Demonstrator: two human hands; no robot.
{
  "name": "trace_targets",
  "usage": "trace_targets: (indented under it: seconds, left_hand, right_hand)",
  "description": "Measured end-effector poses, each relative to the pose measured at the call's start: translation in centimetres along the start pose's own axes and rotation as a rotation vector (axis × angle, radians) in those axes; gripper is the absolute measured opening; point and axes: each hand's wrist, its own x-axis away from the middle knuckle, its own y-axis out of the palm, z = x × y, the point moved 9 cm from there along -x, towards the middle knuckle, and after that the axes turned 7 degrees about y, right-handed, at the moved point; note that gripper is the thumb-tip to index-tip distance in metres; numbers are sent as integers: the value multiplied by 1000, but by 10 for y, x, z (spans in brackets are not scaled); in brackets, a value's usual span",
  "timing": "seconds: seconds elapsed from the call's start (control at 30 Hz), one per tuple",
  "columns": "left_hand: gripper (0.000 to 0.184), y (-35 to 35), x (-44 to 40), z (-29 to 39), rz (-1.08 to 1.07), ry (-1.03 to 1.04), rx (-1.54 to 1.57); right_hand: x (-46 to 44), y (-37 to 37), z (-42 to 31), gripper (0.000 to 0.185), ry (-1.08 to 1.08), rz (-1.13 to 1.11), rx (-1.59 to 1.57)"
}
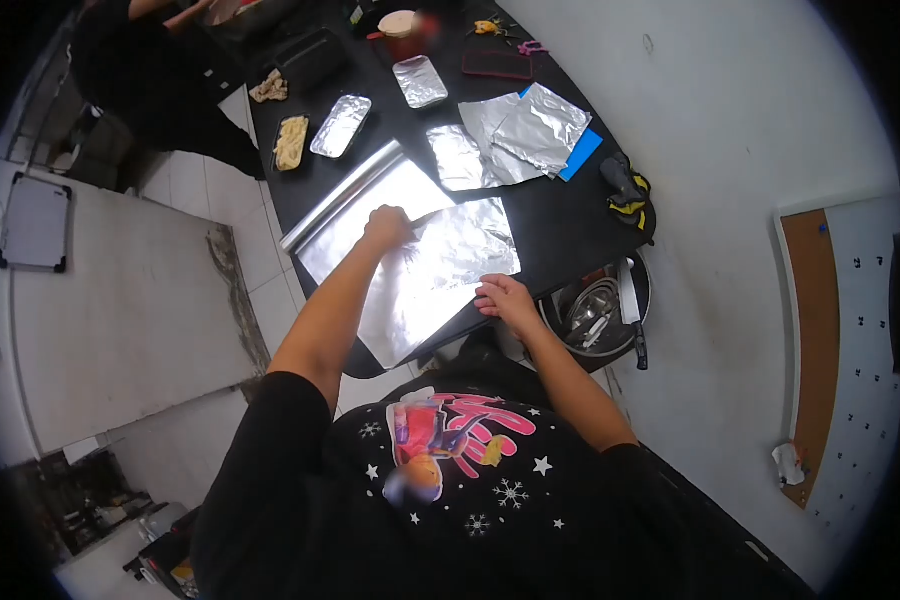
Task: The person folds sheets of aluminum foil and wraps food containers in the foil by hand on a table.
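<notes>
A wide sheet of aluminium foil (410, 290) stretches from its roll (342, 195) across the black table toward me. My left hand (388, 228) is closed in a fist over the foil. A thin, dark, blade-like strip shows beside its knuckles, but what the fist holds cannot be made out. My right hand (507, 300) pinches the near right edge of the foil between thumb and fingers. A crumpled foil piece (470, 240) lies to the right, between the hands. Beyond it are cut foil sheets (540, 130), partly over a blue flat item (582, 155).
Foil-covered trays (341, 127) and an uncovered tray with pale food (291, 143) stand farther back. A knife (630, 310) rests across a pot (598, 310) at the table's right. A dark-and-yellow item (627, 192) sits by the wall. Another person (155, 85) stands at upper left.
</notes>
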Motion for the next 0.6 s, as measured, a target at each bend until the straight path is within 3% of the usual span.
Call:
trace_targets:
  seconds: [0.1, 0.27, 0.4, 0.53, 0.6]
  left_hand:
    - [26, -12, 20, 12, 35, 51, 260]
    - [7, -52, 94, 72, 416, 422, 265]
    - [10, -54, 152, 111, 408, 591, 264]
    - [13, -40, 177, 121, 432, 604, 306]
    - [13, -45, 192, 126, 452, 644, 302]
  right_hand:
    - [-7, 2, 0, 33, 38, 16, -48]
    - [1, 5, -25, 42, 69, 59, -288]
    - [25, 10, -46, 44, 91, 59, -344]
    - [36, 4, -48, 45, 27, 109, -176]
    - [45, 9, -47, 41, 102, 109, -141]
